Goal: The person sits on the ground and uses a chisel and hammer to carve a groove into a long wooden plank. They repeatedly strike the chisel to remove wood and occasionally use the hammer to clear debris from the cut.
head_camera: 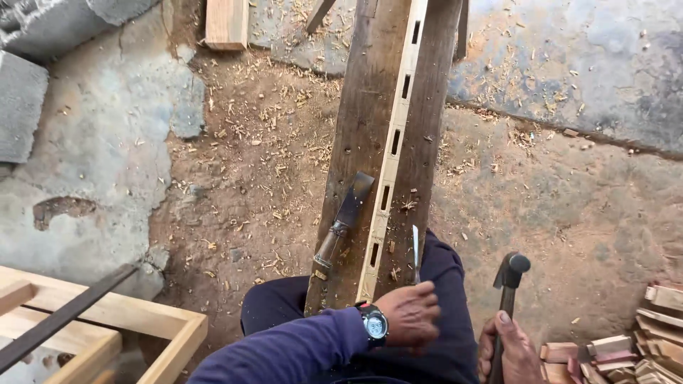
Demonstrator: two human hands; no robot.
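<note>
Left hand (407, 313) closed in a grip on a narrow chisel (415, 254), blade upright, standing on the dark plank (363, 135) just right of the pale slotted strip (393, 142). Right hand (510, 348) wrapped around a hammer (509, 281), head up, off to the right, apart from the plank. Wide chisel (346, 217) lies loose on the plank left of the strip.
</note>
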